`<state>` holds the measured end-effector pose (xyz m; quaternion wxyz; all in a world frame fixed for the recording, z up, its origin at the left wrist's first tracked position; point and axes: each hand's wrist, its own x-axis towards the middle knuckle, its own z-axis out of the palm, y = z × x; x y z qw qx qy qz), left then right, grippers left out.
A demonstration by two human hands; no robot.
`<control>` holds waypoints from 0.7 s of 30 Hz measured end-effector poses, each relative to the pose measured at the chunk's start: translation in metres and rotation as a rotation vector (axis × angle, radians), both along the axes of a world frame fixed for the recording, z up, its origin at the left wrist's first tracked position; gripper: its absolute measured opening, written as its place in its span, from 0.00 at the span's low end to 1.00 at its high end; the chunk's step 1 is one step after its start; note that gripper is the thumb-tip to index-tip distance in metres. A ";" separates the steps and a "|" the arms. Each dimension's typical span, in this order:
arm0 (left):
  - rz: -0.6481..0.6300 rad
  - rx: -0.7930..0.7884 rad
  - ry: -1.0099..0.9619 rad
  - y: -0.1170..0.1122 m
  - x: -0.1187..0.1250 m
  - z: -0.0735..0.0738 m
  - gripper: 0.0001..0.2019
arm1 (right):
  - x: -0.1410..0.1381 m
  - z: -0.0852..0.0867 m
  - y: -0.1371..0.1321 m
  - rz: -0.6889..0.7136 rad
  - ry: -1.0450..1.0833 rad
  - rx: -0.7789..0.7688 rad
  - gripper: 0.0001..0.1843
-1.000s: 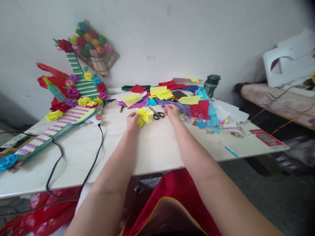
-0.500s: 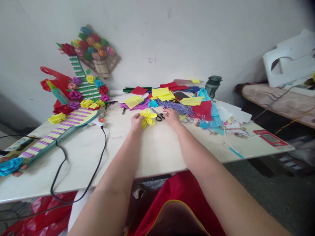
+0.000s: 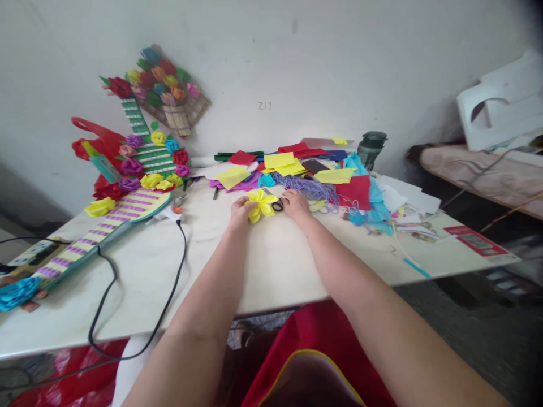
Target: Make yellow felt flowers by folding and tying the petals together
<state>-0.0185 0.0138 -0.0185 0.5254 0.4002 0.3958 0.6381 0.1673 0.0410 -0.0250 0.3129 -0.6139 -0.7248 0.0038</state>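
My left hand (image 3: pixel 241 211) pinches a yellow paper flower (image 3: pixel 261 205) by its left side, with the petals spread toward the right. Just right of the flower lies a pair of scissors (image 3: pixel 277 206) with dark handles, its blades partly behind the petals. My right hand (image 3: pixel 296 204) is closed at the scissors' handles, its fingers covering one of the loops. Behind both hands lie yellow paper sheets (image 3: pixel 279 160) and a bundle of purple crinkled strands (image 3: pixel 306 185).
A guitar-shaped craft (image 3: pixel 106 229) with paper flowers fills the table's left side. A black cable (image 3: pixel 177 282) loops nearby. Red paper (image 3: pixel 355 193), blue paper (image 3: pixel 377 206) and scraps lie to the right. A dark bottle (image 3: pixel 370 149) stands at the back.
My right hand has closed in on the scissors' handles, covering one loop. The flower stays in my left hand, with its petals now nearer the scissors.
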 end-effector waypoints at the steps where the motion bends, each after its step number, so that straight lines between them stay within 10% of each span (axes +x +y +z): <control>1: -0.006 -0.001 0.000 0.000 0.000 0.000 0.16 | 0.000 0.001 0.000 -0.019 -0.003 -0.003 0.19; 21: -0.202 -0.107 0.229 0.013 0.002 -0.008 0.13 | -0.011 0.020 0.026 -0.081 -0.376 -0.171 0.24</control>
